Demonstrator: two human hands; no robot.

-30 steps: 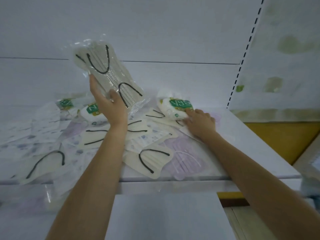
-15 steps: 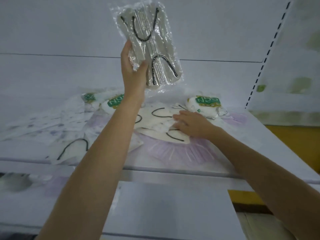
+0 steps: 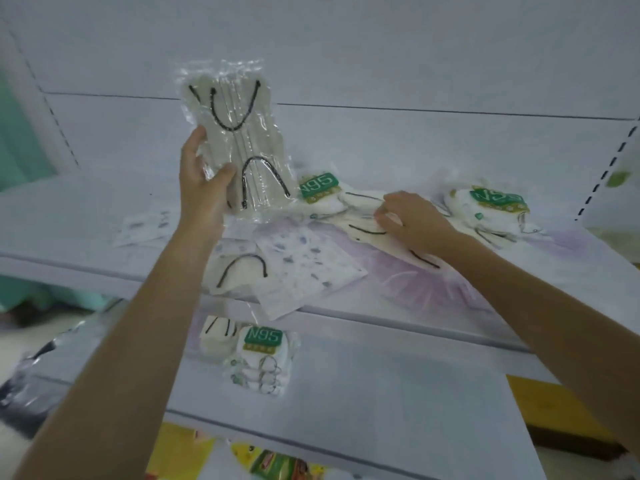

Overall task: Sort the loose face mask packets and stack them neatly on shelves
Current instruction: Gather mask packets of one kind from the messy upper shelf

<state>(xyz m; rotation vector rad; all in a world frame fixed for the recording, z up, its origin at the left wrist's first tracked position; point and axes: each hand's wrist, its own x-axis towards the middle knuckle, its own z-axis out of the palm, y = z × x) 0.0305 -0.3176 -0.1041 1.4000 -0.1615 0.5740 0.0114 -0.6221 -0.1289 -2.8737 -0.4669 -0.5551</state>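
Left hand (image 3: 202,188) grips packet (image 3: 239,133), right hand (image 3: 412,220) mask (image 3: 363,234)

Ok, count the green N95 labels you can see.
3 labels: one mid upper shelf, one at its right end, one on the stack on the lower shelf. More may be hidden.

The upper white shelf (image 3: 69,220) carried a loose scatter of packets: one N95 packet (image 3: 318,188) at the far middle, an N95 bundle (image 3: 495,202) at the far right, and a cream mask packet with black ear loops (image 3: 239,271) near the front. A speckled white packet (image 3: 304,268) overhung the near edge, and a lilac mask packet (image 3: 433,285) lay to its right. On the lower shelf (image 3: 381,393), a stack of N95 packets (image 3: 261,358) sat just beside a small pile of cream masks (image 3: 216,337) on its left.
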